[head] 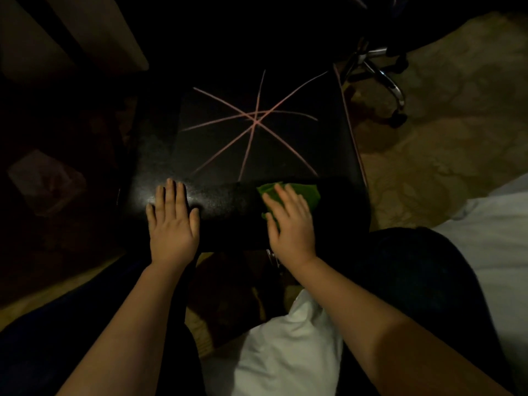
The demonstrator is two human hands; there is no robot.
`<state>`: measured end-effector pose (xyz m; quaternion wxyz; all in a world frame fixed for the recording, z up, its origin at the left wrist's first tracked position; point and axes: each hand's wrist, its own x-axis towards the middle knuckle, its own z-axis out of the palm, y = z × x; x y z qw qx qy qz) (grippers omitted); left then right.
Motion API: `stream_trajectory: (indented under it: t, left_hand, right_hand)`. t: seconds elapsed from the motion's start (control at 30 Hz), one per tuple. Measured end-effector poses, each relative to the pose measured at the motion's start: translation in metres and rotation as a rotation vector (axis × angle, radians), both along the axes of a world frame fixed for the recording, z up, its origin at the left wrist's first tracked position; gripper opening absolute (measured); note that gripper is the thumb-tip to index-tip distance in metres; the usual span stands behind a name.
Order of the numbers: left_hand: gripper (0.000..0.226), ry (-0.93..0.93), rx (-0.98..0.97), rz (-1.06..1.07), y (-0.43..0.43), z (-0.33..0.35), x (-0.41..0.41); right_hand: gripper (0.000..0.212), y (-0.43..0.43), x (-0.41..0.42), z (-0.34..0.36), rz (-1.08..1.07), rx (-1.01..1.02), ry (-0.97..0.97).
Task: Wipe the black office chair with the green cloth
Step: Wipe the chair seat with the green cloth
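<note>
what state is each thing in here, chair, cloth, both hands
black padded office chair seat: pink lines cross its middle, unwiped
crumpled green cloth: on the seat's front right, pressed under the right hand
left hand: flat on the seat's front edge, fingers straight, holding nothing
right hand: flat on the cloth, fingers straight
chrome wheeled base: standing on the carpet beyond the seat

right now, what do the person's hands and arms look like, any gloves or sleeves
The left hand and right hand are bare: no gloves, rings or wristbands show in the dim light. The left forearm and right forearm are bare too, with no sleeve in view.
</note>
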<state>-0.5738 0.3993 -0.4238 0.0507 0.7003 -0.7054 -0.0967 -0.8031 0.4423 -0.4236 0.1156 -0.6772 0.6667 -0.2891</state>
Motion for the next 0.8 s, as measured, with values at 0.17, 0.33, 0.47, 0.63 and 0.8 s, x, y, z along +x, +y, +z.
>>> stream_trajectory:
  t: [0.17,0.33,0.47,0.63,0.8]
  left_hand:
    - [0.06,0.028,-0.033,0.061,0.001,0.004,-0.002]
    - [0.062,0.062,-0.062,0.198,0.015,0.009,-0.016]
    - [0.075,0.033,0.028,0.189,0.027,0.007,-0.029]
    - [0.093,0.032,0.103,0.202,0.016,0.005,-0.027]
    - [0.1,0.028,0.073,0.194,0.014,0.002,-0.023]
  right_hand:
    - [0.046,-0.003,0.052,0.005,0.21,0.063,-0.016]
    - [0.05,-0.007,0.06,0.007,0.311,0.108,0.039]
    - [0.048,-0.006,0.047,0.009,0.407,0.071,0.118]
    - [0.05,0.001,0.009,0.009,0.363,0.057,0.113]
    - [0.046,0.002,-0.031,0.011,0.228,0.083,0.051]
